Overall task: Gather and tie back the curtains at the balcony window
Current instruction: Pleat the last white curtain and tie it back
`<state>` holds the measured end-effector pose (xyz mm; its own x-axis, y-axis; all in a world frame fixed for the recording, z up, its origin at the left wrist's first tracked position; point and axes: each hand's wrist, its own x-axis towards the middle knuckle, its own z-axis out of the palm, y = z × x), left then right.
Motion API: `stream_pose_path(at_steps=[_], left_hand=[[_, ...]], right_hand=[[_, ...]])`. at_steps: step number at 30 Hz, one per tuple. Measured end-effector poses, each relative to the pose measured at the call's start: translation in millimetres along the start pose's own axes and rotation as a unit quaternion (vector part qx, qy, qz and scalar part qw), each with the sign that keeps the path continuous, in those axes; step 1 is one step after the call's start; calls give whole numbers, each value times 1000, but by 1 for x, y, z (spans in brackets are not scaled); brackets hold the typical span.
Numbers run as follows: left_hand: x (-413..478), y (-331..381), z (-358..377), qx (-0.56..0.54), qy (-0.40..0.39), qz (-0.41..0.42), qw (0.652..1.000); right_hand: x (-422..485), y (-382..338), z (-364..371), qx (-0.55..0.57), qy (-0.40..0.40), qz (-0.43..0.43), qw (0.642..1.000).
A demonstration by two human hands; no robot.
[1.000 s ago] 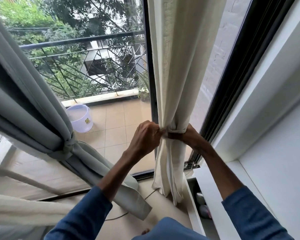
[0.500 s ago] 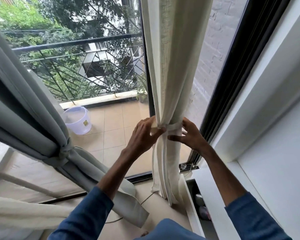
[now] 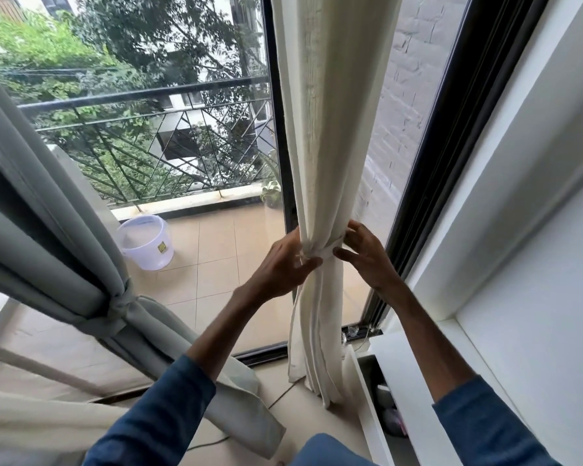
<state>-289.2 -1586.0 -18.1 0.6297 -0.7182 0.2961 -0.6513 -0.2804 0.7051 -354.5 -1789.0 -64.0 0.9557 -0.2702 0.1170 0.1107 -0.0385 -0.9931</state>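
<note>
- The cream curtain (image 3: 330,129) hangs in a gathered column in front of the dark window frame (image 3: 451,156), between the glass pane and the white wall at the right.
- A cream tie band (image 3: 324,253) cinches the curtain at about mid-height; below it the folds fall loose to the floor (image 3: 300,408).
- The left hand (image 3: 283,264) is at the left side of the band, its fingers (image 3: 312,263) curled and pinching the band's end against the fabric.
- The right hand (image 3: 367,253) is at the band's right side, fingers spread and only partly closed, thumb and fingertips touching the band and curtain edge; whether it actually grips the band I cannot tell.
- Both forearms come up from blue sleeves (image 3: 155,418).
- At the left, a grey curtain (image 3: 48,237) is already gathered and knotted with its own tie (image 3: 123,302).
- Outside, a pale bucket (image 3: 147,243) stands on the balcony tiles near the black railing (image 3: 142,95).
</note>
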Motion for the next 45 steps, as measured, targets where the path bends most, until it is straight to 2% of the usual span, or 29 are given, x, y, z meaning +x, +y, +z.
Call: stream_pose_path(at_steps=[3, 7, 10, 12, 14, 17, 21, 24, 27, 30, 31, 33, 36, 45], left_hand=[[0, 3, 10, -12, -36, -8, 999], [2, 0, 9, -30, 9, 2, 1000], [-1, -11, 8, -40, 68, -58, 995], [2, -11, 8, -21, 55, -125, 990], [7, -12, 13, 2, 25, -156, 987], [16, -8, 23, 55, 58, -136, 987], [25, 2, 11, 83, 156, -89, 980], [34, 14, -10, 108, 204, -42, 972], [29, 10, -12, 102, 170, -49, 979], [13, -13, 7, 95, 108, -107, 984], [8, -18, 14, 91, 96, -121, 984], [3, -20, 22, 85, 95, -134, 983], [3, -21, 25, 81, 98, -133, 983], [-6, -30, 32, 63, 84, -151, 983]], right_hand=[[2, 1, 7, 15, -39, 9, 999], [9, 2, 2, 22, -51, 13, 998], [14, 11, -10, -62, -46, 27, 997], [17, 16, -10, -135, -59, 46, 988], [19, 21, -1, -158, -54, 42, 985], [23, 12, 23, -149, -3, 34, 988], [33, -15, 46, -103, 19, 41, 994], [47, -30, 50, -100, 35, 4, 994], [49, -22, 49, -101, 18, 27, 994], [47, 8, 42, -213, -22, 60, 975], [47, 19, 38, -211, -21, 59, 975], [42, 25, 34, -193, -2, 46, 980], [32, 11, 35, -225, 7, 9, 974], [28, 25, 22, -214, 15, 0, 977]])
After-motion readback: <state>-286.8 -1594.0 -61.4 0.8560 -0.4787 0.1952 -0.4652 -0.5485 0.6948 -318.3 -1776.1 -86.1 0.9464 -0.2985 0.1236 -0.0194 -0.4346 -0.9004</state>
